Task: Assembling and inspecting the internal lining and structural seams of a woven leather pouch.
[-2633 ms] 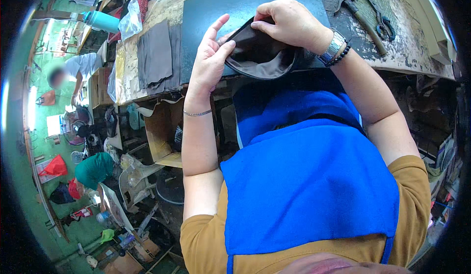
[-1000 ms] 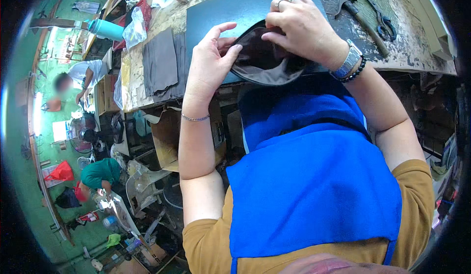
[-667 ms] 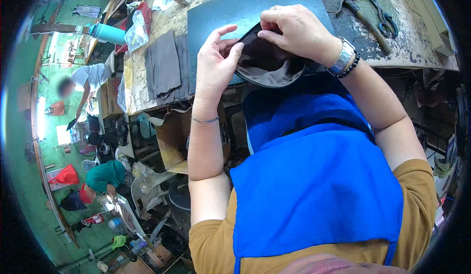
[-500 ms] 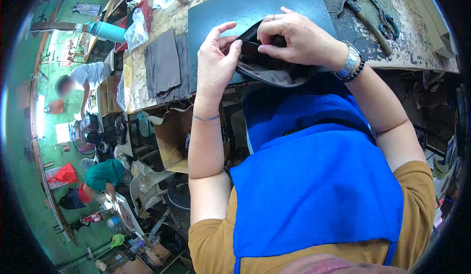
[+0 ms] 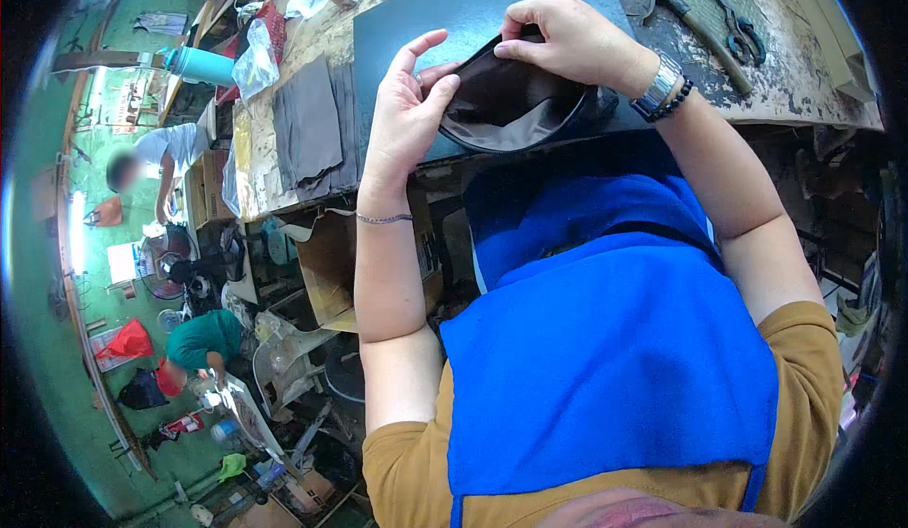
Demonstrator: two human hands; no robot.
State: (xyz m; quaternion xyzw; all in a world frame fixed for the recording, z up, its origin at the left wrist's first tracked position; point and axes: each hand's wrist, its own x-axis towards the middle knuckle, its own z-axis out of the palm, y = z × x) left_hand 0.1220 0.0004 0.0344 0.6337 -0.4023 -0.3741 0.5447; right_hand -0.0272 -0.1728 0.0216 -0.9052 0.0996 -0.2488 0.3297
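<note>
A black pouch [image 5: 515, 116] with a brownish-grey lining is held with its mouth spread toward me, above the dark smooth board [image 5: 402, 41]. My left hand [image 5: 407, 112] pinches the pouch's left corner between thumb and fingers, the index finger stretched free. With thumb and forefinger, my right hand [image 5: 577, 45] grips the far rim of the mouth. The near rim curves down, and the lining shows inside. The bottom of the pouch is hidden.
Left of the board lie stacked dark grey sheets [image 5: 310, 131]. A hammer [image 5: 705, 36] and pliers [image 5: 745, 41] rest at the right on the worn table [image 5: 790, 83]. A turquoise bottle [image 5: 200, 65] and plastic bag [image 5: 255, 60] lie at the far left; two people work beyond.
Both hands have shifted slightly, the right one up and away along the rim. The pouch's mouth has spread wider, showing more lining.
</note>
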